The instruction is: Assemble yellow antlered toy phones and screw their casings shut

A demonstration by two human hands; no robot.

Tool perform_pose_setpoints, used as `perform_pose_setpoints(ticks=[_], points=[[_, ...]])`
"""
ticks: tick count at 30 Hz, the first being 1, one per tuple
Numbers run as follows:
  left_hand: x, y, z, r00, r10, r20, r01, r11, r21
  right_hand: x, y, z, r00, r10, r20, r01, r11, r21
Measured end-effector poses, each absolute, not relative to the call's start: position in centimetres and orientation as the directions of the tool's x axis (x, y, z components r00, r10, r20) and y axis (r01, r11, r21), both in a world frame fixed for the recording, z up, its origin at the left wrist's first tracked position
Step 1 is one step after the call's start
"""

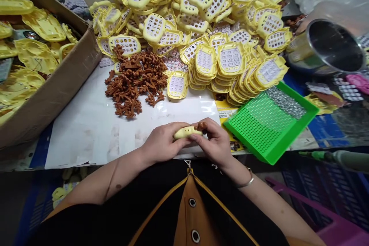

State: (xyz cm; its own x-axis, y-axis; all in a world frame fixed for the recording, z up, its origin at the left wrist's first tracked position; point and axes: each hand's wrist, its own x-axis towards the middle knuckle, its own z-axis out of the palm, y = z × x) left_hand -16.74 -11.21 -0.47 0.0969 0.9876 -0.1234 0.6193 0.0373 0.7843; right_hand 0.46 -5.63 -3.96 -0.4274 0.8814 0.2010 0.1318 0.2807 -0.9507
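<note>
Both hands meet at the near edge of the table over a white sheet (92,123). My left hand (161,142) is closed around a yellow plastic shell (186,132), holding it edge-on. My right hand (215,142) grips the same shell from the right and pinches a small brown plastic piece (201,125) against its top with thumb and forefinger. A heap of the same brown pieces (134,80) lies just beyond the hands. Behind it rises a big pile of yellow keypad shells (201,19), some in neat stacks (230,69).
A green perforated tray (259,130) holding small silver screws (285,102) sits to the right. A cardboard box (57,84) of yellow shells stands at left. A steel pot (328,46) is at the far right, and a green-handled tool (334,157) lies by the table edge.
</note>
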Motion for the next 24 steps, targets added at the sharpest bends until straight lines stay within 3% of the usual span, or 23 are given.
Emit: perform_pose_setpoints(ticks=[2, 5, 9, 13, 17, 21, 24], points=[[-17.5, -11.5, -0.6, 0.072, 0.979, -0.189, 0.617, 0.105, 0.78, 0.7, -5.5, -4.4, -0.419, 0.894, 0.16, 0.088, 0.215, -0.973], [-18.0, -12.0, -0.6, 0.092, 0.977, -0.192, 0.689, 0.077, 0.72, 1.1, -5.2, -4.8, -0.404, 0.912, 0.062, 0.127, 0.123, -0.984], [-17.3, -12.3, -0.7, 0.143, 0.988, -0.06, 0.822, -0.084, 0.563, 1.7, -5.0, -4.6, -0.385, 0.917, 0.108, 0.256, 0.218, -0.942], [-16.2, -12.2, -1.2, 0.195, 0.978, 0.078, 0.869, -0.209, 0.448, 1.7, -5.0, -4.5, -0.477, 0.868, 0.135, 0.296, 0.303, -0.906], [-15.8, -12.0, -1.8, 0.203, 0.962, 0.181, 0.89, -0.258, 0.377, 1.2, -5.5, -4.6, -0.401, 0.871, 0.285, 0.358, 0.436, -0.826], [-16.1, -11.7, -1.6, 0.193, 0.976, 0.101, 0.875, -0.217, 0.433, 0.7, -5.8, -4.8, -0.405, 0.864, 0.297, 0.368, 0.452, -0.813], [-17.0, -11.1, -1.4, 0.077, 0.996, -0.034, 0.791, -0.04, 0.611, 0.6, -5.0, -4.5, -0.413, 0.873, 0.258, 0.336, 0.41, -0.848]])
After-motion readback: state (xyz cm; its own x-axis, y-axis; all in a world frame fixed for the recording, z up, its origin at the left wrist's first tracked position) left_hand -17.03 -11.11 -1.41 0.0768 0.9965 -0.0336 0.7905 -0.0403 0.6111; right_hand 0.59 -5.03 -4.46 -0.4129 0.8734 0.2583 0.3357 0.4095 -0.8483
